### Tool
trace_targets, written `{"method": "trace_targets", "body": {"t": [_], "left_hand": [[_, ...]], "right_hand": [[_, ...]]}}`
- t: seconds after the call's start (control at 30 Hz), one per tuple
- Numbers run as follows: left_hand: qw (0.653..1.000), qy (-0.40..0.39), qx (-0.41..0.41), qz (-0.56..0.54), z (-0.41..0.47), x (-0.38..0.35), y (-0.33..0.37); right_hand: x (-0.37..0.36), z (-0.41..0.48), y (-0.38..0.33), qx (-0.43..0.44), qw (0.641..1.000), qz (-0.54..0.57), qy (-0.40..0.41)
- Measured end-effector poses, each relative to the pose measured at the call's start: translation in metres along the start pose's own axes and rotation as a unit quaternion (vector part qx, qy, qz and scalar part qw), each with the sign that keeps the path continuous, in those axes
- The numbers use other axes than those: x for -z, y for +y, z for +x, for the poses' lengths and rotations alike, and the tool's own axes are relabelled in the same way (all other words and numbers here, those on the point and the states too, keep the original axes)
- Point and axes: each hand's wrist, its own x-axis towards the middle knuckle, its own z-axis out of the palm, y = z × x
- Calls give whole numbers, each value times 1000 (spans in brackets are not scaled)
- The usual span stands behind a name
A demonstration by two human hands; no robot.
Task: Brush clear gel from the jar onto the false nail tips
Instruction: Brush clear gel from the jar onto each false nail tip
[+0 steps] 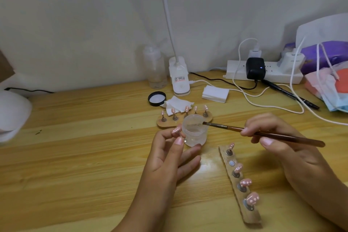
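Note:
A clear open jar of gel stands on the wooden desk. My right hand grips a brown brush like a pen; its bristle tip touches the jar's right rim. My left hand pinches one pink false nail tip on its small metal stand, right beside the jar's left wall. A near wooden strip carries several pink white-dotted tips and one bare magnet spot. A second wooden holder with several tips lies just behind the jar.
The jar's black lid, a crumpled tissue and a stack of white pads lie behind. Further back stand a lamp base, a clear bottle and a power strip with trailing cables. A black pen and bags lie right.

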Motion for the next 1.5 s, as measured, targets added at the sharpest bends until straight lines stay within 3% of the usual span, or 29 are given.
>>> {"method": "trace_targets", "body": {"t": [0.27,0.4,0.57,0.8,0.9,1.0,1.13,1.5], "left_hand": [[1000,1,-1,-8,-1,-1,0],[1000,-6,-5,-3,-1,-1,0],[1000,-3,-2,-7,-1,-1,0],[1000,0,1,-7,-2,0,-1],[997,31,-25,63,-2,2,-2],[995,12,-38,87,-4,1,0],[992,-35,-38,115,-6,-1,2],[988,-54,-29,143,-7,-2,4]], "right_hand": [[0,0,0,-22,999,47,12],[-1,3,2,-58,990,115,64],[0,7,3,-119,985,113,61],[4,15,9,-196,949,204,142],[8,19,9,-211,927,256,175],[10,20,10,-217,916,277,194],[8,19,8,-217,912,297,184],[4,15,-3,-188,923,317,108]]}}
